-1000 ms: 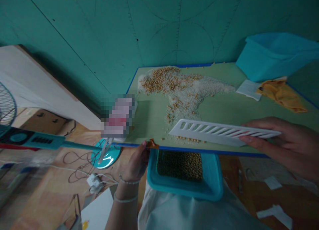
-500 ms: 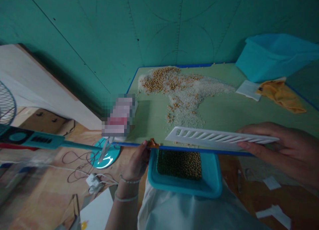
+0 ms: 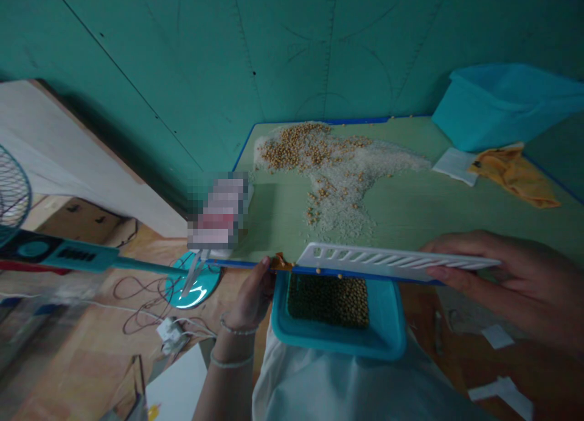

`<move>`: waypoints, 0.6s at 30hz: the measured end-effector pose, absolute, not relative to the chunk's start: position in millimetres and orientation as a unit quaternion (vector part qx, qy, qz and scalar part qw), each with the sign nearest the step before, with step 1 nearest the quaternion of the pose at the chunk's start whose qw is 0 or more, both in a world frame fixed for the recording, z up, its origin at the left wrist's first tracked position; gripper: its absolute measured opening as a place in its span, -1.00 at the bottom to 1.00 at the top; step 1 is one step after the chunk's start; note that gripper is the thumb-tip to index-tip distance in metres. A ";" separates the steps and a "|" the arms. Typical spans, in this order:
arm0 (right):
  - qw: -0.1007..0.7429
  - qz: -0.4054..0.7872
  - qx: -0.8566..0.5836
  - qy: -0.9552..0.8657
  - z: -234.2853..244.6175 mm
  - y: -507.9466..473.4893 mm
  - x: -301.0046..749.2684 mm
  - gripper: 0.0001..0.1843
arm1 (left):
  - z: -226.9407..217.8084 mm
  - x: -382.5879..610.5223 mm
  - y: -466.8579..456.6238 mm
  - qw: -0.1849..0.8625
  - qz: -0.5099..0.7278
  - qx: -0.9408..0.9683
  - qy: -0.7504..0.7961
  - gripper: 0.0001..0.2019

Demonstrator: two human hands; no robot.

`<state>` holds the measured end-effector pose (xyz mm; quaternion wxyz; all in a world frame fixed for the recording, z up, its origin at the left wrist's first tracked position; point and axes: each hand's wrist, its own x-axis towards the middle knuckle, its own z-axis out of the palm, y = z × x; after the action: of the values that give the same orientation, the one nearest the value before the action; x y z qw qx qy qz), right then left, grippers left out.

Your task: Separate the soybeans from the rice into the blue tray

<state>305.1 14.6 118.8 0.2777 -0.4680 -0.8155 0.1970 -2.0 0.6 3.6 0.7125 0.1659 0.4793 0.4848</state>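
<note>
The right hand [image 3: 515, 281] is grasping a long white slotted plastic strip [image 3: 365, 266] by one end, thumb on the near face, so most of its length is lying free along the near edge of the pale green, blue-edged tabletop [image 3: 410, 208], probably to let one long side meet many loose pieces at once. Two round tan beans [image 3: 318, 271] are sitting right at that edge, just below the strip. Under the tabletop's near edge, a turquoise rectangular plastic tub [image 3: 333, 347] with beans inside is resting on the person's pale garment [image 3: 319, 390], set close, I'd guess, to catch whatever drops. The left hand [image 3: 253, 296] is putting its thumb against the tabletop's near edge, beside a crumpled orange-brown scrap [image 3: 280, 261]; its other fingers are hidden from me, so I can't tell whether it is gripping the tub. Toward the tabletop's far edge, a mixed spread of tan beans and whitish grains [image 3: 387, 156] is lying, while a blue plastic bin [image 3: 493, 117] is standing at its far right, seemingly out of the way
</note>
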 end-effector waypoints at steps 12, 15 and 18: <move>0.281 0.139 -0.424 -0.849 125.8 21.5 292.1 -0.68 | 8.4 0.1 1.8 0.711 0.482 0.169 0.484 -0.52; 0.271 0.122 -0.392 -0.871 128.0 26.3 286.6 -0.69 | 10.9 1.9 2.4 0.698 0.493 0.165 0.492 -0.52; 0.256 0.117 -0.378 -0.882 128.9 27.0 288.0 -0.74 | 11.8 3.0 2.4 0.698 0.493 0.165 0.492 -0.53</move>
<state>288.0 27.0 128.9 0.2563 -0.3784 -0.8818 0.1169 3.0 2.4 11.8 0.6984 0.1648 0.4915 0.4935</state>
